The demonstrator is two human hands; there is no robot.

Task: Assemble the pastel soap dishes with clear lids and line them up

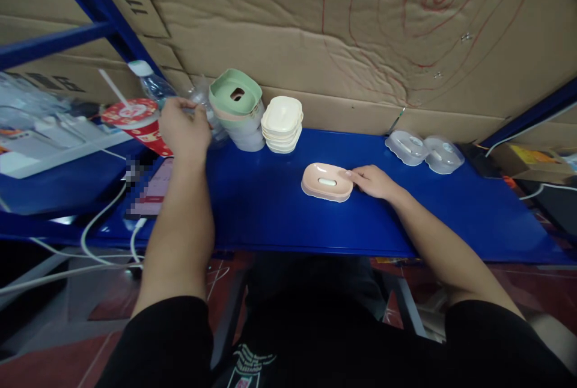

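Note:
A pink soap dish (315,178) with a pale oval piece in its middle lies on the blue table. My right hand (374,181) grips its right end, thumb over the rim. Off to the left, my left hand (186,127) is raised beside some crumpled clear plastic (201,92), its fingers pinched together; whether the plastic is between them is not clear. Just right of that hand stands a stack of dishes with a green one (225,96) on top and translucent ones below. Beside it is a stack of cream dishes (282,120).
Two translucent dishes (408,146) lie at the back right. To the left are a red cup with a straw (142,126), a bottle (155,84), a phone (155,189) and white cables (90,228). Cardboard (270,27) walls the back; blue frame posts (532,112) flank the table (270,213).

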